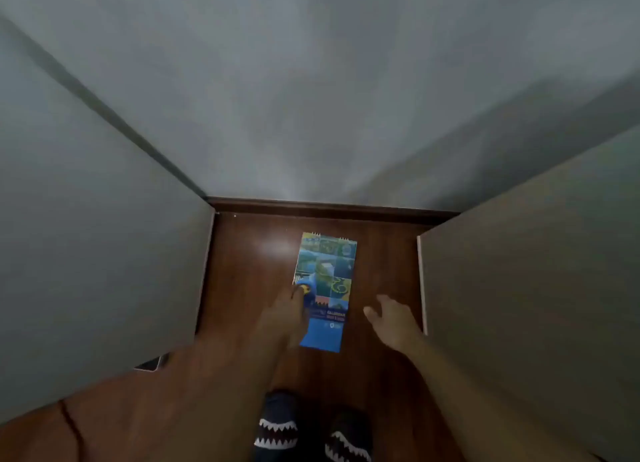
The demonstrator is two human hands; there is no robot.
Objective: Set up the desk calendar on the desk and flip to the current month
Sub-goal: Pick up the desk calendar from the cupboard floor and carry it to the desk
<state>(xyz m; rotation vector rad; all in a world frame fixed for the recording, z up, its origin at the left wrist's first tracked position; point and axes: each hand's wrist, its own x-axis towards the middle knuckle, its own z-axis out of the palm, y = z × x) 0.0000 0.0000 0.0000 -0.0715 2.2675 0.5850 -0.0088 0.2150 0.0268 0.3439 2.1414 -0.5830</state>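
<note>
The desk calendar (327,288) lies flat on a brown wooden surface (249,261), with its spiral binding at the far end. Its cover shows blue and green picture tiles above a blue band with text. My left hand (289,314) rests on the calendar's left edge, fingertips on the cover. Blur hides whether the fingers grip it. My right hand (389,318) hovers just right of the calendar with its fingers spread, touching nothing.
Pale grey panels stand on the left (104,254) and the right (519,271), leaving a narrow gap around the calendar. A grey wall with a dark skirting strip (329,207) closes the far end. My feet in shark-patterned slippers (277,434) are at the bottom.
</note>
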